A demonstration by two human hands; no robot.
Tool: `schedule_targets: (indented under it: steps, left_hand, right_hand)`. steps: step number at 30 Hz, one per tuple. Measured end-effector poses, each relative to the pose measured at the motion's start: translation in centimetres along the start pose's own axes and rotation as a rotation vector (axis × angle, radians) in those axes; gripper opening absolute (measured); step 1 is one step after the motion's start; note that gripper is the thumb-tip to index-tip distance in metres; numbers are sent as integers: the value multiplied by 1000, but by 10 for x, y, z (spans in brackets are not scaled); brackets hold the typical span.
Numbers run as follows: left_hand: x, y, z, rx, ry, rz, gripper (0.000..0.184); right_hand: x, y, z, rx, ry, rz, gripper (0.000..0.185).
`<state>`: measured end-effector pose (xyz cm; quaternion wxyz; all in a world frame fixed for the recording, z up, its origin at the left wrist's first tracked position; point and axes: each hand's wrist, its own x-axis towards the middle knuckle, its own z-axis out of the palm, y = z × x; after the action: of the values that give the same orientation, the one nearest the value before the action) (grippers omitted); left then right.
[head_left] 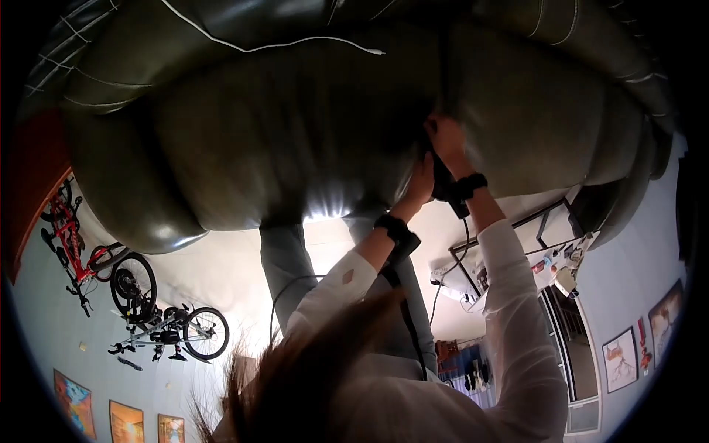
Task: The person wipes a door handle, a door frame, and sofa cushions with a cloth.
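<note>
Both hands are at a black elongated corded device (442, 181) against the front of a dark leather sofa (517, 111), close to the seam between two seat cushions. My right hand (448, 140) is closed around its upper part, with the fingers partly lost in shadow. Lower and to the left, my left hand (421, 181) is wrapped against the device's side. A thin black cord (467, 235) hangs from the device's lower end. Its far end is too dark to make out. Black bands with small units sit on both wrists.
A white cable (295, 42) lies across the sofa top. Behind me, upside down in view, are a red bicycle (70, 240), a grey bicycle (166, 328), a cluttered table (546, 266) and wall pictures (619, 359). Long hair (317, 362) covers part of the lower view.
</note>
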<state>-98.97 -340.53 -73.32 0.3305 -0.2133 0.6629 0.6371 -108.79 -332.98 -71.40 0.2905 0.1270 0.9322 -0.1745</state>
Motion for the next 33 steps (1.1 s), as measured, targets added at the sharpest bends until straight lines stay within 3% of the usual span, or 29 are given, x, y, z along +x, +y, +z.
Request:
schedule_targets:
  steps: [1, 4, 7, 9, 10, 13, 15, 16, 17, 20, 22, 23, 25, 27, 29, 31, 33]
  left_hand:
    - [5, 1, -1, -15, -110, -148, 52]
    - [49, 26, -1, 106, -140, -180, 50]
    - [61, 68, -12, 224, -135, -1, 54]
    - [43, 78, -8, 274, 0, -4, 54]
    - [31, 77, -4, 296, 65, -6, 54]
    - [-1, 44, -13, 86, -121, -73, 53]
    - [-23, 18, -22, 108, -193, -50, 47]
    - [-34, -6, -13, -26, -92, 63, 48]
    - [-43, -7, -18, 5, -198, -94, 50]
    - [-74, 1, -42, 116, -314, -214, 48]
    - [-94, 8, -64, 294, -301, -196, 48]
    - [-100, -13, -68, 252, -198, -240, 48]
    - [-120, -26, -96, 336, -41, -264, 49]
    - [-142, -23, -137, 535, 34, -145, 48]
    - [-146, -49, -173, 636, 65, -20, 48]
    - [-135, -152, -191, 619, 41, 84, 47]
    - [-130, -227, -212, 559, 4, 161, 48]
  right_hand:
    - [11, 1, -5, -13, 3, -2, 24]
    - [45, 3, -18, -26, 74, 45, 24]
    - [63, 19, -23, -37, 121, 98, 22]
    - [58, 25, -20, -96, 102, 125, 21]
    - [48, 27, -16, -149, 80, 137, 21]
    - [0, 26, 8, -237, 29, 233, 19]
    - [-30, 27, 26, -221, -19, 251, 19]
    - [-41, 25, 32, -202, -21, 265, 19]
    - [-50, 22, 33, -184, -19, 267, 19]
    - [-83, 20, 42, -144, -29, 257, 19]
    - [-100, 9, 62, -113, 11, 302, 26]
    - [-108, 1, 70, -93, 37, 326, 30]
    - [-127, -24, 85, -63, -67, 275, 38]
    - [-142, -36, 125, -97, -150, 251, 45]
    - [-164, -98, 109, 95, -269, 383, 49]
    - [-186, -132, 124, 233, -209, 277, 62]
    - [-197, -165, 132, 248, -336, 261, 60]
